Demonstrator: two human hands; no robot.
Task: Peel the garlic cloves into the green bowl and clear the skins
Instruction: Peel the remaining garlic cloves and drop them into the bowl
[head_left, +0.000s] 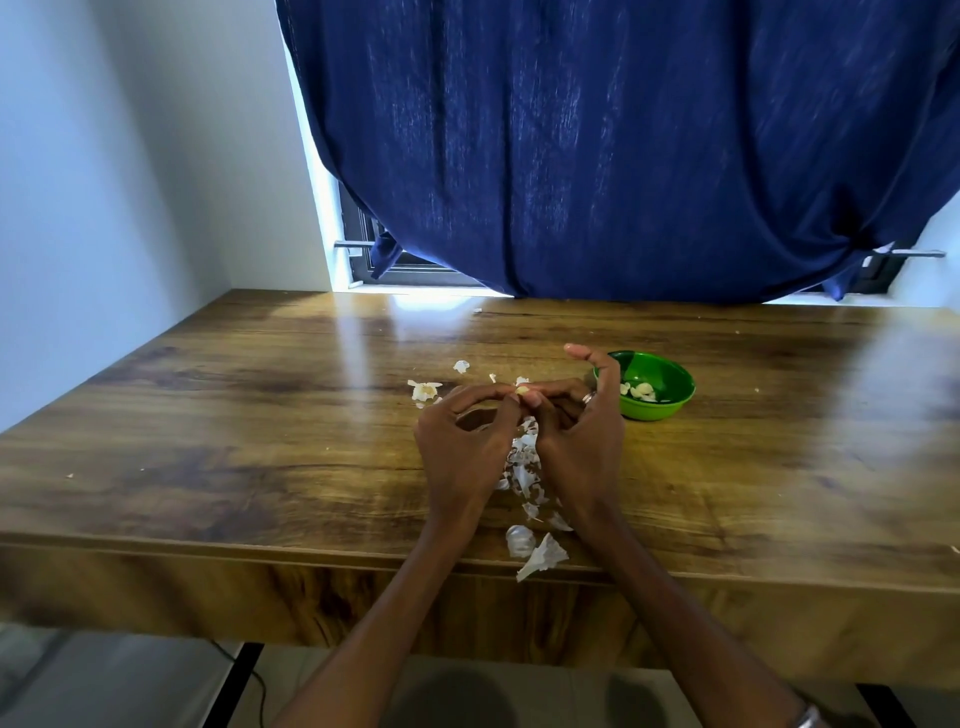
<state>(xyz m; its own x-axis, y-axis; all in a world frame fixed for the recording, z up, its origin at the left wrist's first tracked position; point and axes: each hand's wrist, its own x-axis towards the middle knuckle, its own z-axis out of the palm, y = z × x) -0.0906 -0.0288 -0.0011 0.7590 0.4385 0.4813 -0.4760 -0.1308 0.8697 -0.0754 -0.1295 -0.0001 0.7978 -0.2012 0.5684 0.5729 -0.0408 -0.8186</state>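
Note:
Both hands meet above the wooden table (260, 415). My left hand (467, 441) and my right hand (582, 431) pinch one small pale garlic clove (525, 393) between their fingertips. The right index finger sticks up, and a ring shows on that hand. The green bowl (670, 405) stands just right of my right hand, with several peeled cloves (641, 389) inside. White garlic skins (524, 467) lie scattered under and between my hands, down to the table's near edge (540, 558). More garlic bits (425, 389) lie left of my fingers.
A dark blue curtain (623, 156) hangs over the window behind the table's far edge. A white wall (104, 182) runs along the left side. Small crumbs dot the tabletop.

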